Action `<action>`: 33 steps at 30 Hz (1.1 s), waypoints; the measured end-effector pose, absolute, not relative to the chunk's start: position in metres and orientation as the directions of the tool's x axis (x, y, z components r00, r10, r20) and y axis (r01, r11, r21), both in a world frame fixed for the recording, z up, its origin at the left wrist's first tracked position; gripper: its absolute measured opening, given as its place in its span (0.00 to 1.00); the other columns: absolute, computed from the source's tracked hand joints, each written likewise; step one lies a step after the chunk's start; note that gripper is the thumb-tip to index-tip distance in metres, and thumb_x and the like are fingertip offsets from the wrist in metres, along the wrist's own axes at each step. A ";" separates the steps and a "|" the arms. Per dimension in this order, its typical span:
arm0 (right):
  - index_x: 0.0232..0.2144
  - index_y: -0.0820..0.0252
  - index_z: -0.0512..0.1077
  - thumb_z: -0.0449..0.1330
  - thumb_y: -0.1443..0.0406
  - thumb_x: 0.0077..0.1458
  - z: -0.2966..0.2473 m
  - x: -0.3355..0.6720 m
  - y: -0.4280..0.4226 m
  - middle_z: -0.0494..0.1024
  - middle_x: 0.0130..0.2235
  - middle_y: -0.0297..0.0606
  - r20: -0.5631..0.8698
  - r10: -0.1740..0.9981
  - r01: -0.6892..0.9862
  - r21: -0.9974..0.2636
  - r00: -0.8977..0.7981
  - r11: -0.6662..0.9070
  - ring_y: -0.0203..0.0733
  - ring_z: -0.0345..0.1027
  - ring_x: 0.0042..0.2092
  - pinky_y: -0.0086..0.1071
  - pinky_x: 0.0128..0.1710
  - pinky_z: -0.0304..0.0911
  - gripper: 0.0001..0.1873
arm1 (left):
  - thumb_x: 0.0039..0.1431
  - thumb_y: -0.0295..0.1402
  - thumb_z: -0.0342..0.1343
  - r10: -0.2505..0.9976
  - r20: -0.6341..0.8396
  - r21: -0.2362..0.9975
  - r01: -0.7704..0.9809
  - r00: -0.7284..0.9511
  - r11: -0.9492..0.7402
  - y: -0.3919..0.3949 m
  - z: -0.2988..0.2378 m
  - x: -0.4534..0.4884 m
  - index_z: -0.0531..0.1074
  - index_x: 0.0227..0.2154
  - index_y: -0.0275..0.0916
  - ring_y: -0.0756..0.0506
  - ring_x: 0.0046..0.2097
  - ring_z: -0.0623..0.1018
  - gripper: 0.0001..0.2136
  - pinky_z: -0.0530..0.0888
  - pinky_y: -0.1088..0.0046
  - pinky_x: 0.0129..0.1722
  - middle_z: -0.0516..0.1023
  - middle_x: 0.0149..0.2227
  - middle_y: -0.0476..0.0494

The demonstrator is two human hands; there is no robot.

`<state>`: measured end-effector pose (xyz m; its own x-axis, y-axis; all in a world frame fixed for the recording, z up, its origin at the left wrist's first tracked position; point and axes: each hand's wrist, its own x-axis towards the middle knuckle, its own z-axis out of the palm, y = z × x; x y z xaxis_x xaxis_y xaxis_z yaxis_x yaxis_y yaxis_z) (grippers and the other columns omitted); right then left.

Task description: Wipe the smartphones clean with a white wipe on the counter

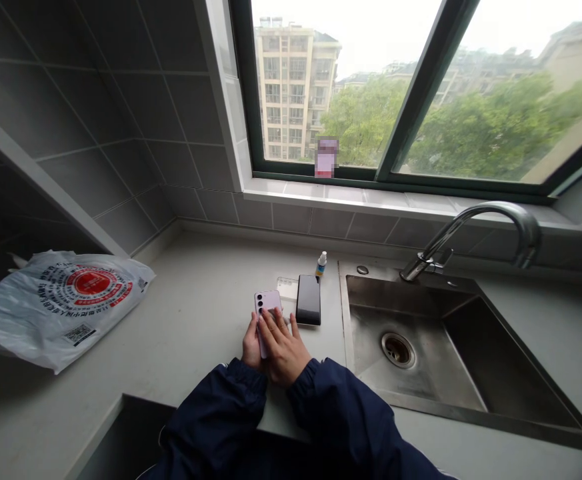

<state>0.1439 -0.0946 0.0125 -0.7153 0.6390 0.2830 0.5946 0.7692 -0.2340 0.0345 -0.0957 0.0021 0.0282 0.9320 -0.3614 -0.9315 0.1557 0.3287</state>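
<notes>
Fingers (269, 328) of the right hand (289, 359), slightly spread, lie across a rectangular pale-lilac smartphone (269, 300); the left hand (251, 348) holds its edge, most fingers hidden.

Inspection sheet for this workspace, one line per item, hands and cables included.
Surface: pale countertop.
Job's things: lilac phone, camera lenses up; clear phone case and black phone to its right, white-capped bottle behind the black phone.
Clutter: printed plastic bag, left.
Hands: left hand grips the lilac phone's side; right hand lies across its back.
Cables: nothing seen.
Surroundings: stainless-steel sink and faucet right, window ahead.
</notes>
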 end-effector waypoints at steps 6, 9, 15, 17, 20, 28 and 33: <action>0.68 0.70 0.44 0.55 0.67 0.43 0.006 0.147 -0.086 0.42 0.69 0.48 0.331 0.596 0.535 -0.264 -0.731 0.803 0.59 0.25 0.70 0.63 0.63 0.26 0.50 | 0.63 0.44 0.49 0.942 -0.337 0.349 -0.928 0.004 0.129 -0.095 0.001 0.033 0.71 0.53 0.33 0.36 0.57 0.72 0.23 0.65 0.59 0.60 0.76 0.52 0.32; 0.65 0.66 0.54 0.51 0.71 0.54 -0.010 0.147 -0.090 0.54 0.66 0.47 0.466 0.531 0.485 -0.227 -0.708 0.845 0.54 0.33 0.70 0.61 0.65 0.33 0.36 | 0.63 0.44 0.49 0.936 -0.353 0.372 -0.918 -0.002 0.138 -0.095 0.006 0.030 0.72 0.50 0.29 0.34 0.54 0.75 0.24 0.69 0.58 0.57 0.78 0.48 0.29; 0.61 0.65 0.62 0.46 0.73 0.62 -0.017 0.148 -0.089 0.66 0.61 0.47 0.659 0.401 0.358 -0.208 -0.636 0.910 0.48 0.50 0.66 0.51 0.63 0.52 0.25 | 0.63 0.44 0.48 0.940 -0.336 0.375 -0.923 -0.051 0.084 -0.091 0.012 0.026 0.73 0.49 0.31 0.36 0.51 0.77 0.22 0.71 0.59 0.54 0.79 0.47 0.32; 0.60 0.63 0.63 0.46 0.73 0.63 -0.014 0.149 -0.089 0.68 0.60 0.47 0.693 0.457 0.353 -0.300 -0.558 0.886 0.46 0.54 0.65 0.47 0.62 0.58 0.24 | 0.63 0.44 0.49 0.943 -0.326 0.359 -0.931 -0.066 0.059 -0.090 0.009 0.025 0.73 0.48 0.33 0.37 0.50 0.78 0.21 0.71 0.59 0.54 0.79 0.45 0.34; 0.56 0.58 0.70 0.50 0.68 0.64 -0.009 0.152 -0.088 0.72 0.57 0.43 0.625 0.695 0.235 -0.660 -0.355 0.714 0.46 0.63 0.60 0.43 0.60 0.62 0.20 | 0.62 0.42 0.52 0.959 -0.279 0.386 -0.920 -0.051 0.064 -0.089 0.005 0.025 0.75 0.43 0.35 0.40 0.45 0.79 0.16 0.72 0.60 0.51 0.80 0.40 0.37; 0.51 0.65 0.72 0.59 0.52 0.59 -0.013 0.164 -0.064 0.80 0.45 0.45 0.181 0.983 -0.064 -0.982 -0.027 0.179 0.54 0.75 0.46 0.44 0.45 0.73 0.26 | 0.65 0.41 0.50 0.999 -0.021 0.619 -0.785 -0.050 -0.026 -0.085 0.012 0.028 0.64 0.56 0.48 0.41 0.56 0.72 0.18 0.69 0.61 0.52 0.73 0.54 0.40; 0.48 0.65 0.74 0.62 0.47 0.52 -0.023 0.157 -0.059 0.80 0.43 0.45 -0.005 0.986 -0.229 -0.973 -0.166 -0.044 0.51 0.76 0.44 0.45 0.46 0.70 0.30 | 0.62 0.53 0.44 0.998 -0.060 0.516 -0.855 0.030 0.056 -0.084 0.022 0.025 0.60 0.61 0.46 0.36 0.58 0.70 0.28 0.66 0.54 0.55 0.71 0.57 0.36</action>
